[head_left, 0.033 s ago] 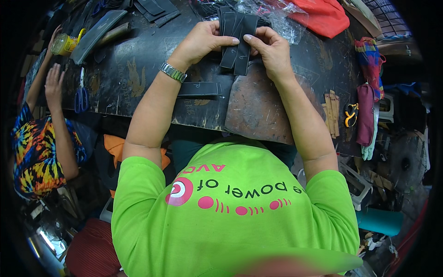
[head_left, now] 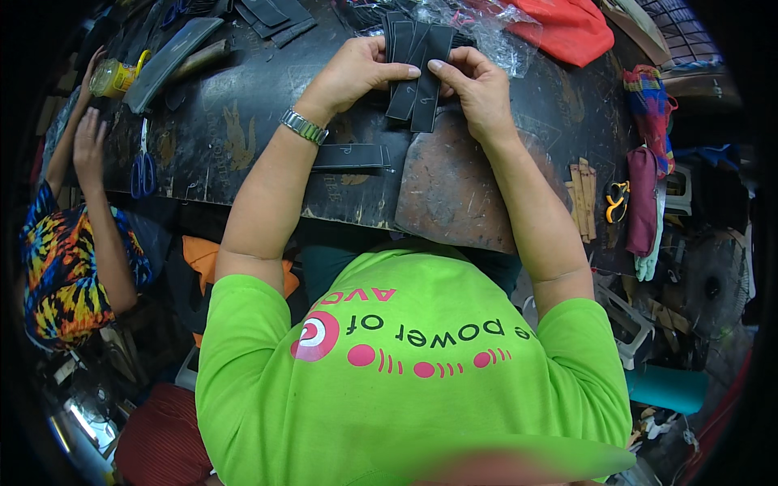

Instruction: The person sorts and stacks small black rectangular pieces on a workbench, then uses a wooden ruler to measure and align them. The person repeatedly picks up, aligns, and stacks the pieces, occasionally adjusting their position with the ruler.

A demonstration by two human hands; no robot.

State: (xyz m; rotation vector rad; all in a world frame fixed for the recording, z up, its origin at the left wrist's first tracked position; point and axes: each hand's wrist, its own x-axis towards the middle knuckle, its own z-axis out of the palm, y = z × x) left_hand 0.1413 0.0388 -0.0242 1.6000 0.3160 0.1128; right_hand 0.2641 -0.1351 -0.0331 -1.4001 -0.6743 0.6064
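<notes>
Nothing had shifted since the earlier frame: both my hands stayed at the top centre of the frame. My left hand (head_left: 352,71) and right hand (head_left: 480,87) each pinched the fanned black strips (head_left: 415,69) over the dark table (head_left: 243,121); another strip (head_left: 350,156) lay below my left wrist.

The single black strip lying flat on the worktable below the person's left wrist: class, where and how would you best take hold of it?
Probably at its right short end, pinched from above. The single black strip lies flat along the worktable, its right end near the brown board. Thin and flat, it suits fingers lifting one end. Both the left hand and right hand already hold a fan of black strips.
</notes>
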